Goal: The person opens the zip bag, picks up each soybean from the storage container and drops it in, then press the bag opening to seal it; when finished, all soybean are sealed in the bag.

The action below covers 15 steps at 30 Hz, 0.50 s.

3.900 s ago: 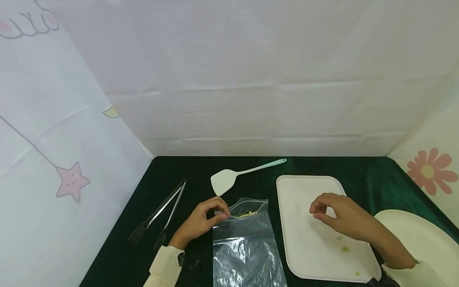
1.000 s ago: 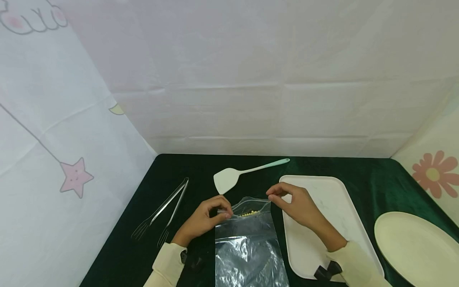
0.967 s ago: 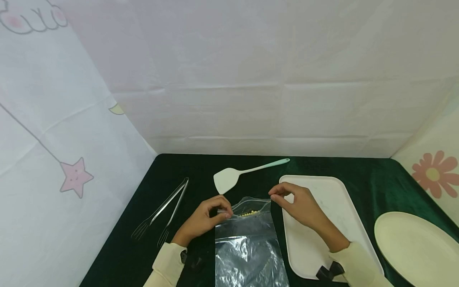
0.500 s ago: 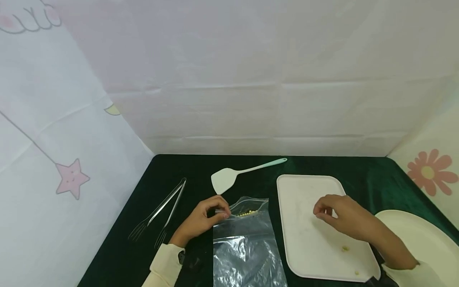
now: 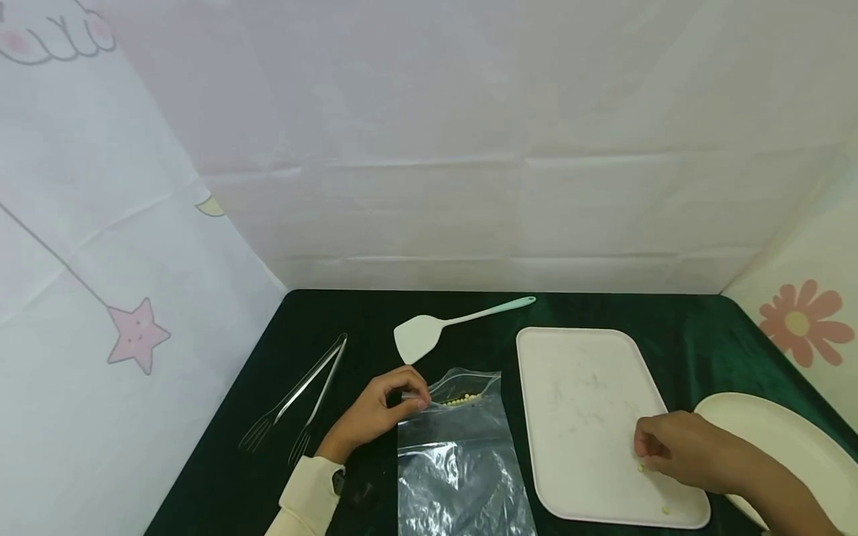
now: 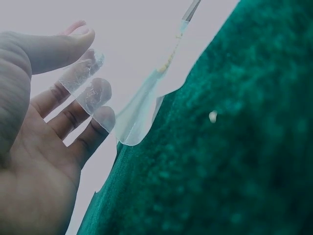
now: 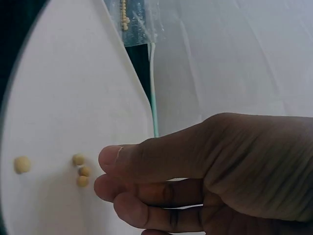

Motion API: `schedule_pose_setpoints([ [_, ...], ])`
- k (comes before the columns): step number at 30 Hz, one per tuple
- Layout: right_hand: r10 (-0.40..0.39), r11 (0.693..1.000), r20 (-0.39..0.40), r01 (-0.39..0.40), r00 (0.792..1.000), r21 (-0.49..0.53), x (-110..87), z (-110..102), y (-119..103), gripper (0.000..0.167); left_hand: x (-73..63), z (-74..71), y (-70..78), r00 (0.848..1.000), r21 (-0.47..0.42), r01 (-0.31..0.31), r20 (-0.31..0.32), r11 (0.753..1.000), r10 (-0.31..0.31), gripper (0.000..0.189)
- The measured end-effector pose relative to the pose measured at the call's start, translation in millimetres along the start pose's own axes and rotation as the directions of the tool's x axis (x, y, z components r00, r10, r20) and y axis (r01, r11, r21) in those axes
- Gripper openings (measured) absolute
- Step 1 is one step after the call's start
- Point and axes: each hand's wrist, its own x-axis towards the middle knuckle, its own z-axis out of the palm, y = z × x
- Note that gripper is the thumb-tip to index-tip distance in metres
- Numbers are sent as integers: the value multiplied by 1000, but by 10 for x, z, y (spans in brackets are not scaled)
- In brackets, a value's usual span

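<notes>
A makeshift booth: pale sheets [image 5: 415, 112], partly cartoon-printed, screen 3 sides of a green-covered table [image 5: 684, 350].

Clear, glossy, crinkled plastic in the near bag [image 5: 452, 469]. Shiny bare metal in the tongs [image 5: 304, 383] at left. Smooth, plastic-looking matt finish on the far spatula [image 5: 417, 340]. Smooth, faintly marbled surface on the tray [image 5: 579, 387]; plain, smooth finish on the plate [image 5: 771, 424] at right. Matt pellets [image 7: 22, 165]. Velvety cloth [image 5: 684, 350] with soft sheen beneath; creased, matt fabric in the far backdrop [image 5: 429, 201].

Metal tongs [image 5: 304, 384] and pale spatula [image 5: 421, 337] on green cloth [image 5: 690, 335].
</notes>
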Motion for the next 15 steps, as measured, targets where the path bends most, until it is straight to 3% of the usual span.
schedule_pose_setpoints([
  [7, -1, 999, -45, -1, 999, -36, 15, 158, 64, 20, -7, 3, -2, 1000, -7, 4, 9, 1000, -4, 17],
  [11, -24, 997, -69, 19, 997, -74, 24, 155, 82, 20, 1, 2, -12, 1000, 0, -4, 3, 1000, 4, 17],
  [15, -1, 993, -113, -13, 994, -116, 38, 128, 58, 21, 4, 0, -21, 1000, 2, -6, 3, 1000, 6, 17],
])
